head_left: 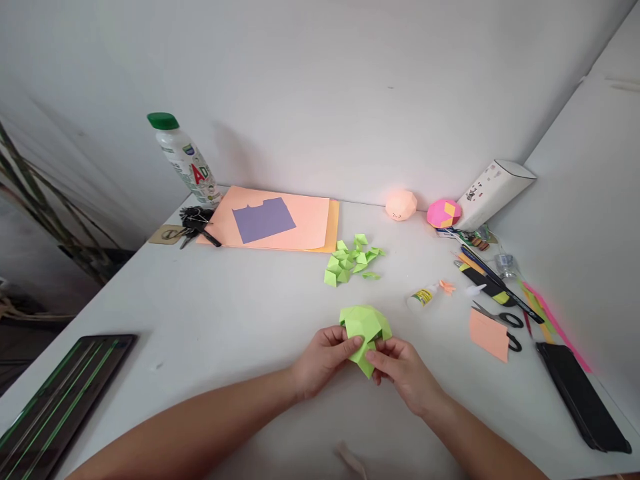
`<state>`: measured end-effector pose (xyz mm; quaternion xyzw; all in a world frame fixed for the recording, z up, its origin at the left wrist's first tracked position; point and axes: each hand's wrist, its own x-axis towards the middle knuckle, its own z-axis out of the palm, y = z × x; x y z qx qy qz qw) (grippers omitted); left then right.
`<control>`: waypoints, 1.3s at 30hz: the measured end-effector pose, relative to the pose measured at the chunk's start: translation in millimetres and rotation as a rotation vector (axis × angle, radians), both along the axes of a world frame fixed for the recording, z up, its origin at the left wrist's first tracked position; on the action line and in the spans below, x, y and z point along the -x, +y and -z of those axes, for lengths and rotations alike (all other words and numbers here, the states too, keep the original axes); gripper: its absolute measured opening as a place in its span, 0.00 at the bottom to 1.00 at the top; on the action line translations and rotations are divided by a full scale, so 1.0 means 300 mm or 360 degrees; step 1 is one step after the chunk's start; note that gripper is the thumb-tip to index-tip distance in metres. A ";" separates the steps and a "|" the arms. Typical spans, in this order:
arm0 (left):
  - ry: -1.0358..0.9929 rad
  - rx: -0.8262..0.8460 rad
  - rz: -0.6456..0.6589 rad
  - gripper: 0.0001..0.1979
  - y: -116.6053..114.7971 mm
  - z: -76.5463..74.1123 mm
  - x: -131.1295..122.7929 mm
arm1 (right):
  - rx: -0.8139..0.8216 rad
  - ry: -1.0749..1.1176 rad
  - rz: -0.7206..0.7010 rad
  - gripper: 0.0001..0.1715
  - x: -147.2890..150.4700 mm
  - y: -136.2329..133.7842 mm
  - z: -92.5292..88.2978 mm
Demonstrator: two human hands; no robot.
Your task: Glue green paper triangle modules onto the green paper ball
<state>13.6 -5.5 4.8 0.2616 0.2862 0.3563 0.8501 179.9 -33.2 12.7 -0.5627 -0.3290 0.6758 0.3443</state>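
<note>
The green paper model [367,323] lies between the left hand [320,360] and the right hand [404,372], both pinching its lower part, neither nearer. Its long axis runs away from the person, dome beyond, narrow tip closest. Beneath spreads a pale worktop [210,313]; a plain wall [305,100] stands behind.

A pale gray wall [300,87] is filling the upper frame, a side wall [590,160] is rising at right, and a white table [225,300] is spreading across the center.
</note>
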 end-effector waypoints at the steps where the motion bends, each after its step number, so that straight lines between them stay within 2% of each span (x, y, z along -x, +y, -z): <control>1: -0.0012 -0.0011 0.0007 0.13 -0.001 0.002 -0.001 | -0.0008 0.0000 0.0000 0.17 0.001 0.000 0.003; 8: -0.0063 -0.0210 0.0115 0.11 -0.003 0.014 0.004 | -0.0079 0.0032 0.0022 0.16 -0.001 0.002 0.013; 12: -0.0111 -0.0343 0.0232 0.14 -0.003 0.002 0.004 | -0.0047 0.0054 0.0034 0.17 -0.002 0.003 0.005; 17: 0.0005 -0.0397 0.0288 0.14 -0.005 -0.016 0.002 | -0.0006 0.0090 -0.0034 0.18 -0.007 0.005 0.019; 23: -0.0058 -0.0397 0.0362 0.13 -0.003 -0.027 0.005 | -0.0075 0.0021 -0.0085 0.23 0.001 0.007 0.029; 26: -0.0068 -0.0336 0.0342 0.14 -0.002 -0.017 0.004 | -0.0068 -0.0057 -0.0285 0.27 -0.040 0.013 -0.019; 27: -0.0052 -0.0281 0.0292 0.13 -0.002 -0.009 0.003 | -0.0079 -0.0164 -0.0434 0.27 -0.060 0.023 -0.045; 28: -0.0040 -0.0217 0.0209 0.13 -0.002 0.000 0.003 | -0.0134 -0.0341 -0.0515 0.25 -0.079 0.038 -0.074; 29: -0.0020 -0.0114 0.0148 0.13 -0.001 0.010 0.002 | -0.0271 -0.0574 -0.0495 0.23 -0.095 0.060 -0.103; 31: -0.0024 0.0002 0.0124 0.14 0.000 0.027 0.003 | -0.0743 -0.1172 -0.0348 0.17 -0.106 0.125 -0.149; 32: -0.0028 0.0021 0.0117 0.14 0.000 0.033 0.004 | -0.0958 -0.1453 -0.0361 0.13 -0.100 0.168 -0.162; 34: -0.0032 0.0011 0.0113 0.14 0.000 0.038 0.005 | -0.1037 -0.1555 -0.0374 0.03 -0.070 0.264 -0.161; 35: -0.0027 0.0006 0.0111 0.14 0.000 0.038 0.004 | -0.1041 -0.1565 -0.0393 0.02 -0.051 0.313 -0.150; 37: -0.0017 0.0015 0.0113 0.15 -0.001 0.034 0.002 | -0.1017 -0.1541 -0.0414 0.08 -0.017 0.397 -0.116; 39: -0.0015 0.0036 0.0115 0.16 -0.002 0.028 -0.002 | -0.0992 -0.1440 -0.0403 0.09 0.000 0.450 -0.086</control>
